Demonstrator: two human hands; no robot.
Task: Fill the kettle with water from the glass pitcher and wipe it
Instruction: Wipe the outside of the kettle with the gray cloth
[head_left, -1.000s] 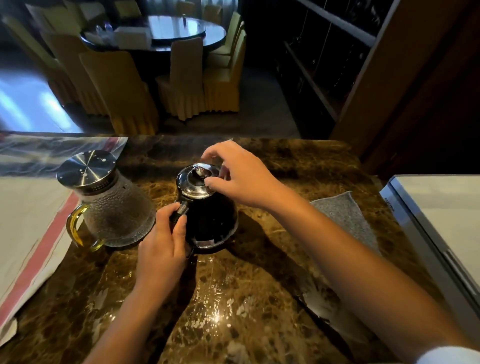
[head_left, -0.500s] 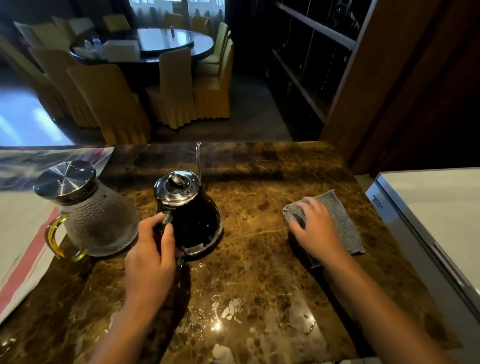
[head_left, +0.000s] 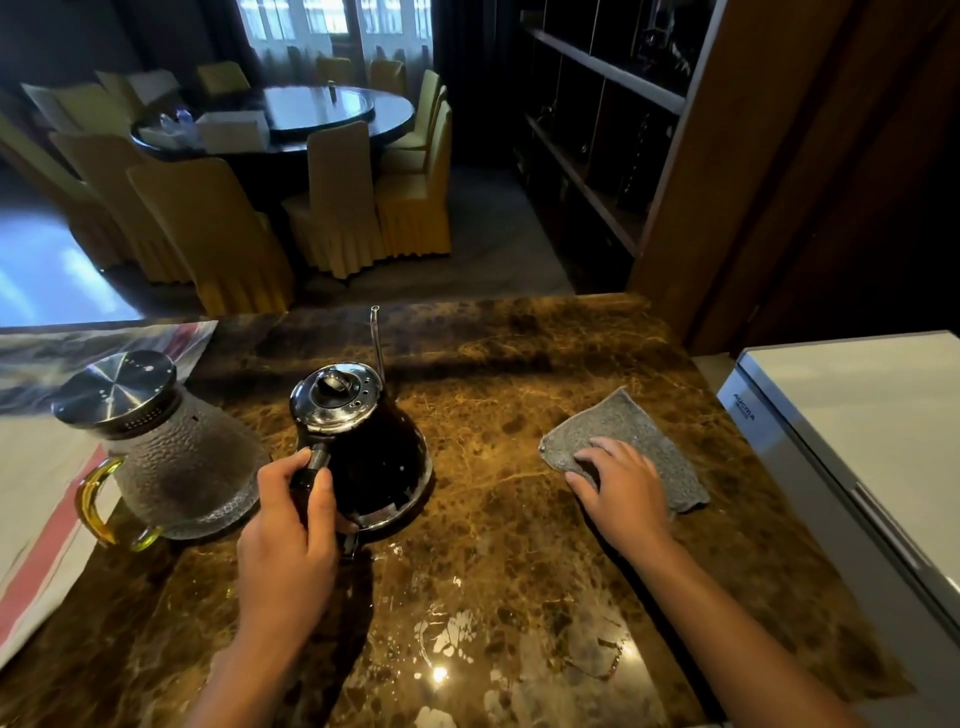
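Gripping the handle, the left hand (head_left: 288, 540) is kept on the lidded kettle (head_left: 363, 441) beside the glass pitcher (head_left: 171, 467); the right hand (head_left: 621, 493), moved off the lid, is laid fingers-spread on the grey cloth (head_left: 623, 441).

a brown marble counter (head_left: 493, 571) fills the lower frame. at the left edge lies a white cloth with a red stripe (head_left: 36, 561). at the right edge sits a white appliance (head_left: 857, 415). in the upper left, yellow-covered chairs (head_left: 208, 228) ring a dark round table (head_left: 332, 111). dark shelves (head_left: 597, 130) stand at upper right.
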